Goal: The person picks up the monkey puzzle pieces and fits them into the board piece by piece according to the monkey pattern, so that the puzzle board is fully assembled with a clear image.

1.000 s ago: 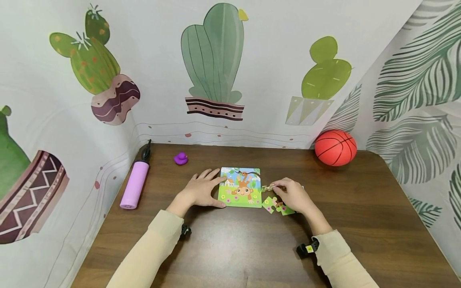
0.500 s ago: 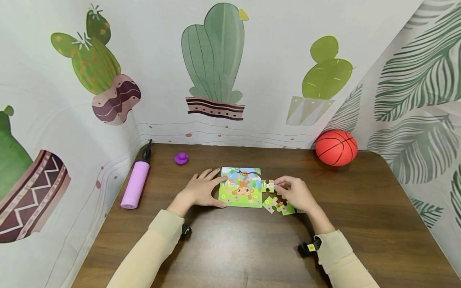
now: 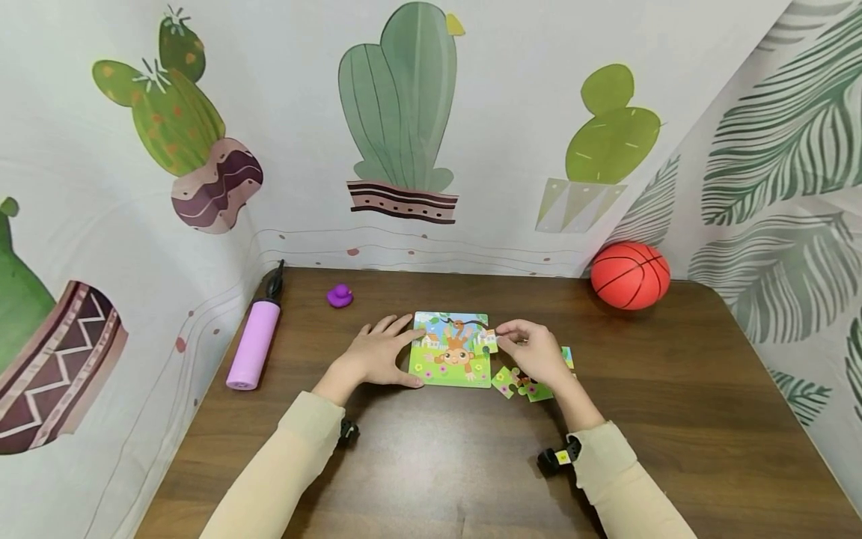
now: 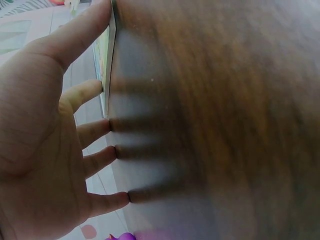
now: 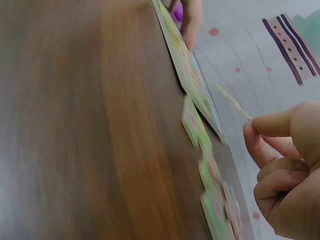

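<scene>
A square puzzle board (image 3: 444, 367) with a monkey picture lies flat on the table. My left hand (image 3: 378, 355) rests at its left edge with fingers spread, the thumb and index finger touching it; the left wrist view shows this hand (image 4: 45, 135) from the palm side. Between right thumb and index finger I pinch a puzzle piece (image 3: 490, 341), held over the board's right edge. In the right wrist view the piece (image 5: 231, 100) is seen edge-on, raised above the board, and the right hand (image 5: 290, 165) has its other fingers curled. Several loose puzzle pieces (image 3: 503, 382) lie below my right hand (image 3: 539, 352).
A purple rubber duck (image 3: 340, 296) and a pink hand pump (image 3: 254, 344) stand at the back left of the wooden table (image 3: 431, 464). A red toy basketball (image 3: 630, 275) sits at the back right, by the cactus-printed cloth (image 3: 498, 150).
My right hand has moved left and slightly away from me, bringing the pinched puzzle piece from beside the board to over its right edge. The left hand has stayed in place.
</scene>
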Demonstrator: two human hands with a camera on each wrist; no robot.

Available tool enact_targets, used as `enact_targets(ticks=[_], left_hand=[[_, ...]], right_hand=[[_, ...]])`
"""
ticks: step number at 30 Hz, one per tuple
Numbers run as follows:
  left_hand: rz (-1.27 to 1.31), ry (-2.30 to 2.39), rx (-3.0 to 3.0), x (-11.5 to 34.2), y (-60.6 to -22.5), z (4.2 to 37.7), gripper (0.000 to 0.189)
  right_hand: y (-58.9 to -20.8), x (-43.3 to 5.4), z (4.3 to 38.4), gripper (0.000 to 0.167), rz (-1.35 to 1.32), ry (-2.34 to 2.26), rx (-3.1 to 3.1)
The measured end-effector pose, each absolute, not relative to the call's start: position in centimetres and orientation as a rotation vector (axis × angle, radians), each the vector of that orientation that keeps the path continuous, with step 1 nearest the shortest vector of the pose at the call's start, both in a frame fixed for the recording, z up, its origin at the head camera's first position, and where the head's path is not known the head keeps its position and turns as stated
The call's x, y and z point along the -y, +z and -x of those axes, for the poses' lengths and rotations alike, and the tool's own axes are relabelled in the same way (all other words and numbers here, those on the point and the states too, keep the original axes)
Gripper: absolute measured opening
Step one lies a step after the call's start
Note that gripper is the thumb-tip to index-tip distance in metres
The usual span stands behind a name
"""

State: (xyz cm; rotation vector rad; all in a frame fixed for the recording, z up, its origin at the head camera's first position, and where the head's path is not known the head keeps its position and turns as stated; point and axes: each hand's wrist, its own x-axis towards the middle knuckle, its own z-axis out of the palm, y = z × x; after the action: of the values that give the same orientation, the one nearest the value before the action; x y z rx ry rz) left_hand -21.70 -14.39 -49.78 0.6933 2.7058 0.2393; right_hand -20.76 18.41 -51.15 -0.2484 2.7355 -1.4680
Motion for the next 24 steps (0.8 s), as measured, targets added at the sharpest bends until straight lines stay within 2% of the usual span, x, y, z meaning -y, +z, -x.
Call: enact_targets(ticks=[11,24], left_hand=[[-0.697,0.245,-2.707,14.4,-49.7,21.6,0.104],[-0.703,0.223,-2.707,14.5,-49.7,21.8,0.105]], right_hand=[[-51.5,-13.5,20.9,0.012,0.272,-1.472,-2.601],[-51.8,-9.1,21.3,0.011,0.121,-1.457,-2.581]])
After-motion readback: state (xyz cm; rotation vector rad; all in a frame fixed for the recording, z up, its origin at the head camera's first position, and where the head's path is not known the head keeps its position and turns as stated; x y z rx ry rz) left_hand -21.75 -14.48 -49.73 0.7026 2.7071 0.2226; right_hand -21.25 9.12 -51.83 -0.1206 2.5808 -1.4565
